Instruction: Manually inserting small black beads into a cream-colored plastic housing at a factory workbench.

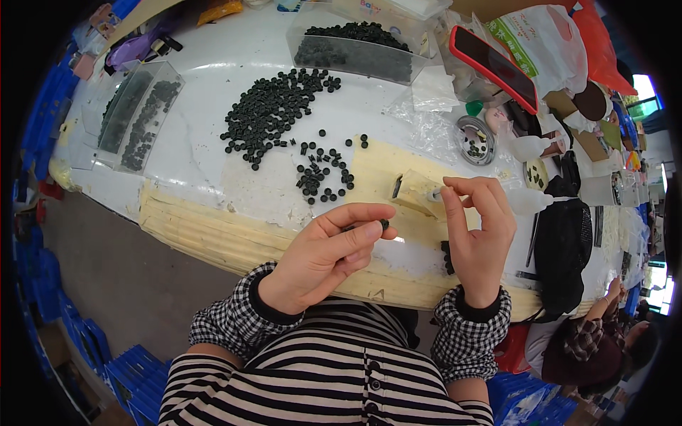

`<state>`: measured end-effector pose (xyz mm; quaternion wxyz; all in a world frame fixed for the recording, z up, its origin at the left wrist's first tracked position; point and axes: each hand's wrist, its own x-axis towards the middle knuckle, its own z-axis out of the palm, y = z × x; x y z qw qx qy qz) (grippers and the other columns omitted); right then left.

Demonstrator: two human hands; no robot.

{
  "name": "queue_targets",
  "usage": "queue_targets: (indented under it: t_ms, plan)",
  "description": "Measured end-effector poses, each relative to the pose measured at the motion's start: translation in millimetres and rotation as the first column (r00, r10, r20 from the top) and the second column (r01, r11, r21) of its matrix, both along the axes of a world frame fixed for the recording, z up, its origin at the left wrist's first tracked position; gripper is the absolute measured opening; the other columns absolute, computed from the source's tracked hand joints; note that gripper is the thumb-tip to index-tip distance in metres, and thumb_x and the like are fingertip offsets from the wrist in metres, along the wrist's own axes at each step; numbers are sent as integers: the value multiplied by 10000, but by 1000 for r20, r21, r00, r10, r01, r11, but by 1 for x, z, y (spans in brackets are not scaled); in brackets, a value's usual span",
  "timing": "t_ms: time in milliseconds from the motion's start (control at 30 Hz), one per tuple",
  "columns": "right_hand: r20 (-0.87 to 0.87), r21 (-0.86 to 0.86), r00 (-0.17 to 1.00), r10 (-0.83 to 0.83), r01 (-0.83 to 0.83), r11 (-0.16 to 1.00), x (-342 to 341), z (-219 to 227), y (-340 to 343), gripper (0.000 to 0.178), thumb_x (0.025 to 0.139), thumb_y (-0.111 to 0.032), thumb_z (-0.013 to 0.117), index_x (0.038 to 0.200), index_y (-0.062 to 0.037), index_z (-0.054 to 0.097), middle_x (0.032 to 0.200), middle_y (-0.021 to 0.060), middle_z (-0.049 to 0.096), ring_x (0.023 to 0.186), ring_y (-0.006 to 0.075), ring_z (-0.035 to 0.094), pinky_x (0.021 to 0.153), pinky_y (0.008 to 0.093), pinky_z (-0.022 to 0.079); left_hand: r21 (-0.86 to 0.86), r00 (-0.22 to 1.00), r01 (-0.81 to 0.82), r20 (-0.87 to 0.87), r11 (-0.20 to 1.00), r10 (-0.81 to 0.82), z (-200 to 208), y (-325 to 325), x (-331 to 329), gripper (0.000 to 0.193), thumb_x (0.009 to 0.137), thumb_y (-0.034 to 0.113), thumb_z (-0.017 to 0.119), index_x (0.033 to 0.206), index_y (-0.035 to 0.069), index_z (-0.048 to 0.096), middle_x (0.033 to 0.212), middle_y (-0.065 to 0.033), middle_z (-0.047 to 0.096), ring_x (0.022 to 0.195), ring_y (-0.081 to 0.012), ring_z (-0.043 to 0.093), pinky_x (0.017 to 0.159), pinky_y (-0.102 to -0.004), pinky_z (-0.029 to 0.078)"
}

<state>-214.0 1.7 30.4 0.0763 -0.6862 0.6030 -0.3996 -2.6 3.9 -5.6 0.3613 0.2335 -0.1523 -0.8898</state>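
Left hand: closed at the fingertips; one small black piece is pinched between thumb and forefinger, above the front of the counter.

Right hand: thumb and forefinger brought together; a small pale object, kind not to be told, is grasped at their tips, over a cream block. A dark part is seen at the block's left end.

Loose black pieces: round, scattered beyond the left hand, partly on a yellowish sheet. Farther back, a large pile of similar pieces is spread on the white surface.

Clear bin, at the back: partly filled with black pieces. Divided clear container, far left: black pieces are held in both compartments.

Right side: a phone in a red case is propped at a slant; a round metal dish with small bits inside is placed near it. Two white squeeze bottles are set beyond the right hand, and a black bag is laid to its right.

Lower right: another person is partly seen, seated beside the counter.
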Motion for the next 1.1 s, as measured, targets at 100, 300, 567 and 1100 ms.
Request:
queue_targets:
  t_ms: [100,300,567,1100]
  plan:
    - [23,-91,999,-31,33,995,2,3,4,140,792,0,706,931,-4,684,819,94,605,724,189,558,624,284,442,8,1000,0,-13,1000,0,-1,0,1,255,963,87,562,1210,33,596,1025,-81,649,595,-33,358,557,-166,351]
    - [340,-182,923,179,-122,976,17,8,25,68,863,22,618,929,32,628,868,113,621,783,176,575,736,268,450,8,1000,10,-12,1000,-10,0,1,1,231,953,83,576,1176,37,617,1016,-94,658,606,-41,380,573,-184,364]
    - [678,-17,690,254,-331,944,33,-1,23,95,959,-25,523,1005,48,564,952,123,607,876,160,628,780,260,501,-2,997,51,-56,999,-51,-6,3,1,226,949,84,584,1163,30,635,1083,-106,659,670,-44,463,575,-188,369]
    - [705,-36,670,233,-294,955,32,0,23,75,943,9,532,999,44,568,957,114,602,867,164,644,776,261,512,-12,1000,30,5,999,-30,-3,4,0,217,959,103,574,1155,29,633,1001,-68,658,613,-29,414,539,-175,341]
